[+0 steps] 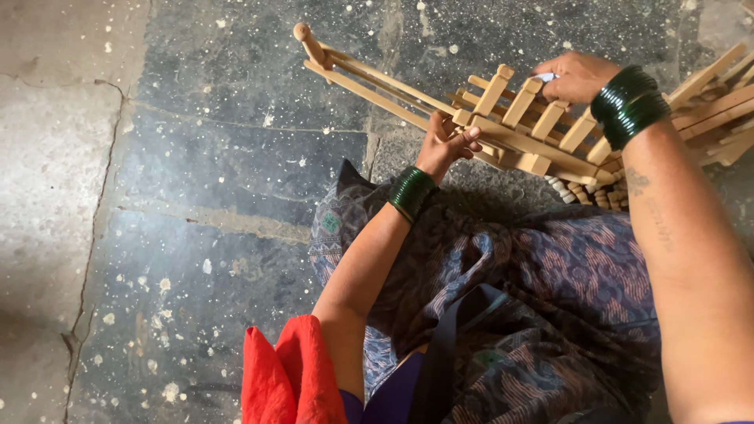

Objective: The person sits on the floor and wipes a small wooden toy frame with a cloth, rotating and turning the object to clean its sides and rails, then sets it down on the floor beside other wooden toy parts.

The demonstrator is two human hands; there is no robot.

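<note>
A light wooden frame (503,126) of long rails and short cross pegs lies tilted across my lap, its knobbed end (302,33) pointing up left. My left hand (444,144) grips the lower rail from below, fingers curled around it. Resting on top of the cross pegs further right, my right hand (576,74) presses on something small and pale that I cannot make out. Stacks of dark green bangles (628,104) circle both wrists.
I sit on a speckled grey stone floor (220,157) with cracks. Patterned purple cloth (550,290) covers my lap; a red cloth (290,377) lies at the bottom. More wooden frames (719,102) pile at the right edge, small wooden pieces (589,192) beneath.
</note>
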